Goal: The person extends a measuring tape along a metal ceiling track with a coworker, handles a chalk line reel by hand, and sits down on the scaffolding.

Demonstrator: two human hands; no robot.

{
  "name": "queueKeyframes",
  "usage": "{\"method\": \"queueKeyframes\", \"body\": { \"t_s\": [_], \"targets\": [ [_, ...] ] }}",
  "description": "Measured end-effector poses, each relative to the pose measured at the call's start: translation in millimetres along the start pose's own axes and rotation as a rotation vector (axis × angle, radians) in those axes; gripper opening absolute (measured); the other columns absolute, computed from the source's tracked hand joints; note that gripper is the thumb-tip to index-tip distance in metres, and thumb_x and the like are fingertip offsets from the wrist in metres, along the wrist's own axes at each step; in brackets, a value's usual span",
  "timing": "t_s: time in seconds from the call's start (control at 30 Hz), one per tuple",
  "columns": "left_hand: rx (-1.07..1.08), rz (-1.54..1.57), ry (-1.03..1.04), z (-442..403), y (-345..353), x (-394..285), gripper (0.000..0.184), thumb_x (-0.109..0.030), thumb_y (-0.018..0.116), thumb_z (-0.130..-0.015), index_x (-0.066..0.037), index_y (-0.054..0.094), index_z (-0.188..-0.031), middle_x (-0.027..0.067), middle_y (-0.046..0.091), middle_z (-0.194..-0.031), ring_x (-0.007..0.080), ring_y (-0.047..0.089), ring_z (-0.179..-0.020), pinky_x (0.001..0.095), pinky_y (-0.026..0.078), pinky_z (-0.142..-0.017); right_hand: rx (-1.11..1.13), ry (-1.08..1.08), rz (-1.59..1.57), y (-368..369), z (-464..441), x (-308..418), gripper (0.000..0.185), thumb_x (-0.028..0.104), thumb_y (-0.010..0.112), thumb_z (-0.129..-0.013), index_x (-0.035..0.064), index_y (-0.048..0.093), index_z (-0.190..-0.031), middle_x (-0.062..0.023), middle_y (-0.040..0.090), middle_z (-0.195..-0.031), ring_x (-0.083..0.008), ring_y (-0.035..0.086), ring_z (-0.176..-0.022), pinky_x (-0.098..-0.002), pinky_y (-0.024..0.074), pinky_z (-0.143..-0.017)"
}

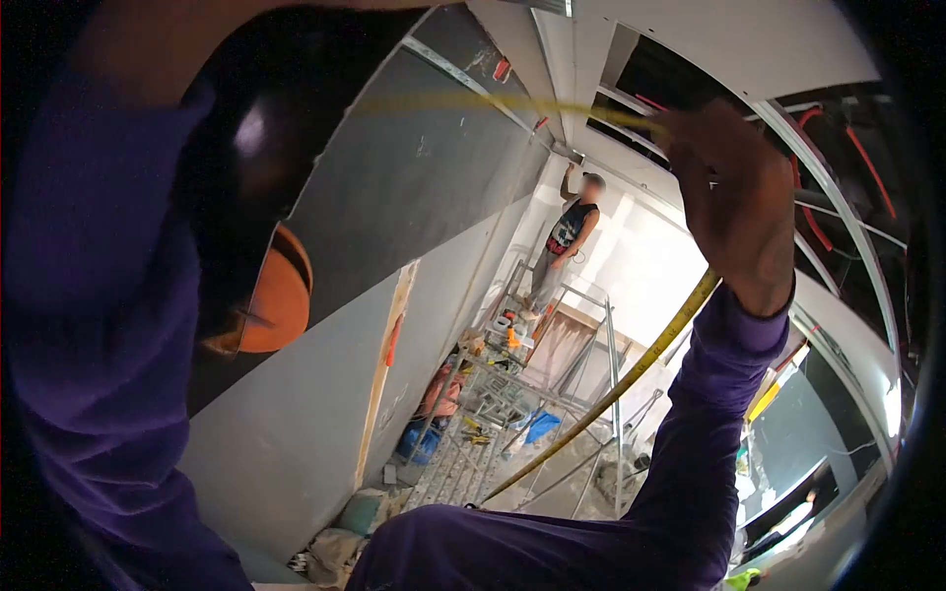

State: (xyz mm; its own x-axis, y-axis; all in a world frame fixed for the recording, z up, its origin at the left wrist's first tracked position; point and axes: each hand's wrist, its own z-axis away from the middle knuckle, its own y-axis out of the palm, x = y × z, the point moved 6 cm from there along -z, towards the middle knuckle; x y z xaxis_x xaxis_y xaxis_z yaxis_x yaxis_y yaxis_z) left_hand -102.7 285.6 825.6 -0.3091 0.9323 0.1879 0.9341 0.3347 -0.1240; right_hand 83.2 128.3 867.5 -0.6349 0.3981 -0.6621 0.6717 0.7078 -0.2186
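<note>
My right hand [734, 202] is raised at the upper right, its fingers closed on a yellow measuring tape [655, 350]. One length of tape hangs from this hand in a curve toward the lower middle. Another stretch, blurred, runs leftward from the fingers across the dark grey upper wall [424, 148]. My left hand [138, 54] is up in the top left corner, dark and cut off, so its fingers do not show. Beside the left arm is a dark, shiny shape [246, 148] with a ragged edge. An orange rounded thing [281, 295] shows at that edge; its kind is unclear.
A person [572, 227] stands on a raised platform at the far end, one arm up toward the ceiling. Metal scaffolding [611, 364] stands below, with tools and bags about it. The ceiling opening [828, 177] at right exposes framing and red conduits.
</note>
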Motion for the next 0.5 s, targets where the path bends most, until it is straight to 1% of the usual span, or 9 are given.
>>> {"method": "queueKeyframes", "body": {
  "t_s": [0.03, 0.1, 0.17, 0.23, 0.3, 0.37, 0.4, 0.43, 0.5],
  "targets": [
    [0.001, -0.002, -0.003, -3.5, 0.8, 1.7, 0.031, -0.017, 0.069, -0.086, 0.003, 0.057, -0.066, 0.0174, 0.055, -0.06, 0.0256, 0.055, -0.05, 0.0377, 0.042, -0.05, 0.055, 0.007, 0.032, -0.5, 10.6, -5.3, 0.01, 0.005, 0.07, -0.088, 0.0059, 0.075, -0.098, -0.0122, 0.068, -0.084, -0.0268, 0.07, -0.073, -0.0364, 0.0529, -0.062],
    [0.011, -0.012, -0.007, -12.0, 1.7, -1.3, 0.03, -0.016, 0.069, -0.086, 0.003, 0.057, -0.066, 0.0178, 0.055, -0.06, 0.0262, 0.055, -0.05, 0.038, 0.042, -0.05, 0.022, 0.009, -0.054, -6.8, 38.3, -23.0, 0.01, 0.004, 0.07, -0.087, 0.0015, 0.073, -0.096, -0.0146, 0.067, -0.083, -0.0292, 0.067, -0.07, -0.0367, 0.0505, -0.06],
    [0.023, -0.013, -0.013, -17.6, 9.0, -2.6, 0.03, -0.016, 0.069, -0.086, 0.003, 0.057, -0.066, 0.0182, 0.055, -0.06, 0.0267, 0.056, -0.05, 0.0383, 0.042, -0.05, 0.17, 0.109, -0.211, -13.5, 71.3, -50.6, 0.009, 0.003, 0.07, -0.089, -0.0019, 0.071, -0.096, -0.016, 0.067, -0.082, -0.0276, 0.064, -0.069, -0.034, 0.049, -0.061],
    [0.033, -0.013, -0.012, -26.1, 12.7, -6.9, 0.03, -0.016, 0.069, -0.086, 0.004, 0.057, -0.066, 0.0186, 0.055, -0.061, 0.0272, 0.056, -0.05, 0.0386, 0.042, -0.051, 0.131, 0.379, -0.38, -15.3, 127.2, -87.6, 0.01, 0.003, 0.069, -0.091, -0.0039, 0.07, -0.097, -0.015, 0.065, -0.08, -0.0223, 0.063, -0.073, -0.0311, 0.0478, -0.065],
    [0.041, -0.009, -0.022, -35.5, 16.8, -8.2, 0.03, -0.016, 0.069, -0.086, 0.004, 0.056, -0.066, 0.019, 0.055, -0.061, 0.0278, 0.056, -0.051, 0.0389, 0.042, -0.051, 0.205, 0.61, -0.398, -29.8, 173.3, -126.6, 0.012, 0.007, 0.069, -0.093, -0.0035, 0.07, -0.099, -0.0113, 0.067, -0.082, -0.0163, 0.059, -0.076, -0.031, 0.0469, -0.07],
    [0.05, -0.002, -0.035, -45.1, 20.3, -8.5, 0.03, -0.015, 0.069, -0.086, 0.004, 0.056, -0.066, 0.0193, 0.055, -0.061, 0.0283, 0.056, -0.051, 0.0392, 0.042, -0.051, 0.031, 0.741, -0.479, -49.6, 227.5, -164.7, 0.014, 0.012, 0.068, -0.095, -0.0012, 0.072, -0.101, -0.0068, 0.07, -0.089, -0.0129, 0.057, -0.079, -0.0298, 0.0456, -0.075],
    [0.049, 0.001, -0.042, -50.7, 21.5, -8.0, 0.03, -0.015, 0.069, -0.085, 0.004, 0.056, -0.067, 0.0195, 0.055, -0.061, 0.0286, 0.056, -0.051, 0.0393, 0.042, -0.051, -0.042, 0.815, -0.51, -60.3, 240.6, -171.7, 0.02, 0.019, 0.067, -0.098, 0.0011, 0.073, -0.103, -0.0033, 0.071, -0.096, -0.0116, 0.055, -0.081, -0.028, 0.0449, -0.079],
    [0.057, 0.002, -0.044, -55.4, 21.8, -7.6, 0.03, -0.015, 0.069, -0.085, 0.004, 0.056, -0.067, 0.0197, 0.055, -0.061, 0.0288, 0.056, -0.051, 0.0394, 0.042, -0.051, -0.008, 0.885, -0.437, -74.6, 239.8, -174.1, 0.025, 0.024, 0.067, -0.099, 0.0016, 0.074, -0.108, -0.0014, 0.07, -0.095, -0.011, 0.055, -0.085, -0.026, 0.0445, -0.081],
    [0.071, 0.011, -0.054, -60.9, 24.2, -6.6, 0.029, -0.015, 0.069, -0.085, 0.004, 0.056, -0.067, 0.0201, 0.055, -0.061, 0.0294, 0.057, -0.051, 0.0397, 0.043, -0.051, -0.001, 0.966, -0.303, -97.1, 246.6, -190.2, 0.029, 0.024, 0.06, -0.103, -0.0014, 0.07, -0.113, 0.0019, 0.06, -0.086, -0.0075, 0.052, -0.085, -0.0229, 0.0424, -0.08]
  ]
}}
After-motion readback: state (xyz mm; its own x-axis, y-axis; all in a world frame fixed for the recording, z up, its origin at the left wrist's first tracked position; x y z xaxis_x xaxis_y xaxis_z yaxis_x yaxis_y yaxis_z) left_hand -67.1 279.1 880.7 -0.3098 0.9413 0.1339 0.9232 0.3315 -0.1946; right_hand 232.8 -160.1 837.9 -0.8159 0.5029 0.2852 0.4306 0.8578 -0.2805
